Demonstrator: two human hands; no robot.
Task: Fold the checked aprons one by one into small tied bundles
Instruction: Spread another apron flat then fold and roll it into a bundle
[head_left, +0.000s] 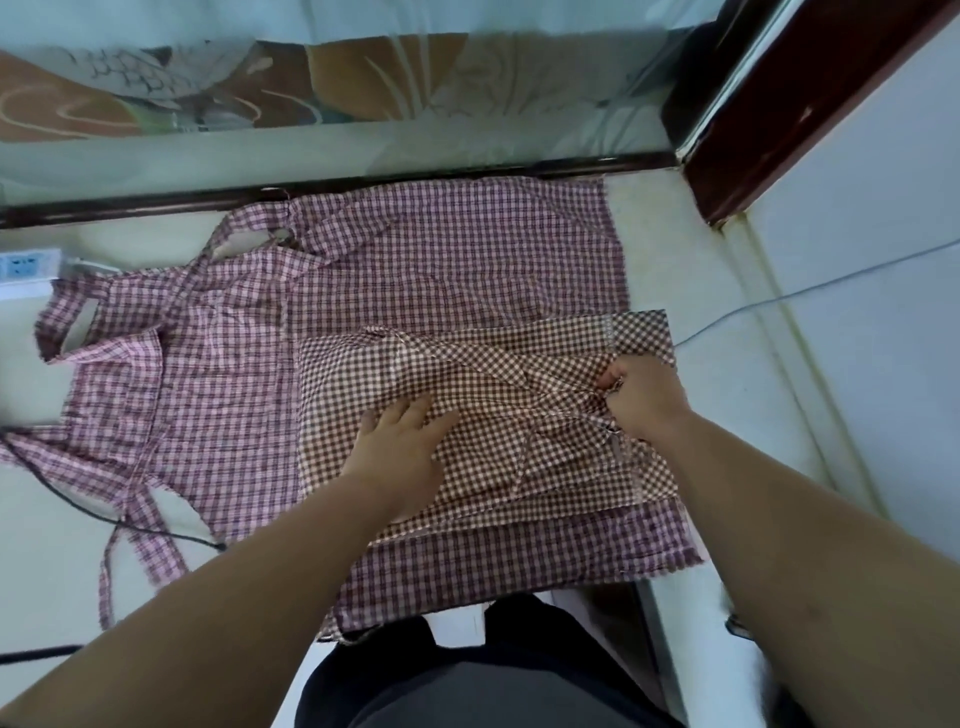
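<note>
A white power strip (26, 273) sits at the far-left edge of the pale surface (701, 249), and a black cable (78, 506) runs beneath the strap ends of the pink checked aprons (208, 364), which lie spread flat over most of the surface. On top of them, towards the near-right corner, lies the brown checked apron (493, 374), partly folded into a band whose long axis runs left to right across the person.

The left hand (402, 447) lies palm down on the band's left-middle, fingers straight and together, pinning the cloth. The right hand (644, 397) is at the band's right end, fingers curled tight around a gathered bunch of fabric. Whether that bunch includes a strap cannot be made out. A loose flap (639, 332) juts just beyond those knuckles, towards the far side. A thin grey cable (779, 301) crosses the surface's right edge.

Judging from this, the fold is under way and no tie has been made. The next fold or tie would likely run along the band from right to left, with the right hand nearer the free end and the left as anchor.
</note>
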